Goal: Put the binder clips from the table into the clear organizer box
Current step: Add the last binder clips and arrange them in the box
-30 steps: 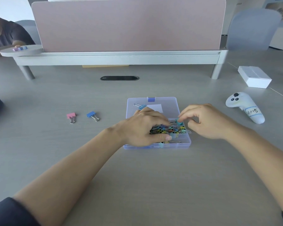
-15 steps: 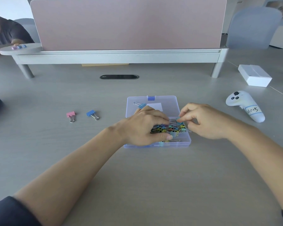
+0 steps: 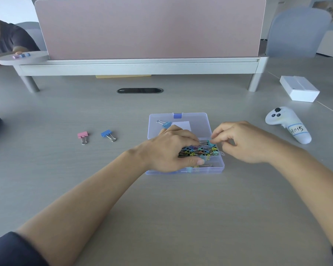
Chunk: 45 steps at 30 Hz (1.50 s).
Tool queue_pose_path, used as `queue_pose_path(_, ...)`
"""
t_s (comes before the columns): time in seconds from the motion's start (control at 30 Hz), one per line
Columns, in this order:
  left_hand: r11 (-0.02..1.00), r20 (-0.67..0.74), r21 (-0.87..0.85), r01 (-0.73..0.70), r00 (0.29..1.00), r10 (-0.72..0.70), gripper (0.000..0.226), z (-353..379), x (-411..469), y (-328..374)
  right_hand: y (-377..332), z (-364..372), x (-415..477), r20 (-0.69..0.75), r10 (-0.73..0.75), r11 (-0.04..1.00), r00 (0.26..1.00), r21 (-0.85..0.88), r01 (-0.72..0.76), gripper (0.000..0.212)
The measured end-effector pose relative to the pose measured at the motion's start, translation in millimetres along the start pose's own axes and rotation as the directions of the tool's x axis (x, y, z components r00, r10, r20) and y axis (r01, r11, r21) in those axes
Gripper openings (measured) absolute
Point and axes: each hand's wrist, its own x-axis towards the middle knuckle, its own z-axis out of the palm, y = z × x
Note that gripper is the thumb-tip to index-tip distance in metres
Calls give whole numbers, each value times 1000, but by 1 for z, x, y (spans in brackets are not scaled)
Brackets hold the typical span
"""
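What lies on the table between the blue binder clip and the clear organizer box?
Nothing: in the head view, bare grey table separates the blue binder clip from the clear organizer box.

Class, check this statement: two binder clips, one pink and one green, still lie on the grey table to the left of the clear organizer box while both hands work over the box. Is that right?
Not quite. The head view shows the pink binder clip beside a blue binder clip, not a green one. The rest holds: both lie on the grey table left of the clear plastic organizer box, with the left hand and right hand over it.
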Motion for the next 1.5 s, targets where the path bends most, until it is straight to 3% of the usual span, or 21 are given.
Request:
queue_pose_path(0.33, 988, 4, 150, -39, 999, 39, 76, 1, 3, 1, -6, -2, 1, 39, 6, 995, 999, -103, -2, 31)
queue_pose_path(0.5, 988, 2, 147, -35, 999, 35, 79, 1, 2, 3, -7, -1, 0, 7, 6, 994, 1000, -106, -6, 30)
queue_pose_path(0.57, 994, -8, 108, -25, 1000, 26, 76, 0, 0, 5, -7, 0, -1, -17, 6, 995, 1000, -103, -8, 31)
queue_pose_path(0.7, 988, -101, -156, -13, 995, -3, 58, -9, -4, -2, -7, 1, 0, -52, -7, 992, 999, -129, 0, 29)
queue_pose_path(0.8, 971, -178, -214, 105, 973, -145, 56, -29, -8, -22, -7, 1, 0, -91, -22, 995, 996, -101, 13, 28)
queue_pose_path(0.9, 935, -281, -182, 305, 895, -347, 32, -43, -15, -56, -8, 4, 2, -112, -21, 998, 993, -54, 15, 30)
queue_pose_path(0.97, 883, -244, -110, 457, 848, -470, 34, -47, -17, -80, -7, 8, 4, -124, -21, 999, 992, -27, 18, 33)
queue_pose_path(1.03, 827, -106, -23, 562, 821, -561, 40, -44, -15, -96, -4, 13, 8, -125, 1, 1000, 992, -9, -2, 37)
queue_pose_path(1.1, 840, -4, 58, 539, 842, -540, 36, -37, -12, -101, 2, 17, 12, -116, 40, 999, 993, 6, -39, 39)
queue_pose_path(1.17, 874, 7, 78, 479, 877, -481, 32, -31, -7, -97, 10, 20, 16, -111, 64, 996, 992, 61, -58, 37)
queue_pose_path(1.33, 916, -87, -32, 399, 912, -400, 32, -30, 9, -83, 26, 16, 24, -80, 182, 956, 980, 248, -157, 35)
queue_pose_path(1.5, 887, -60, -178, 426, 895, -442, 31, -18, 26, -81, 46, 16, 25, -45, 309, 878, 950, 397, -267, 35)
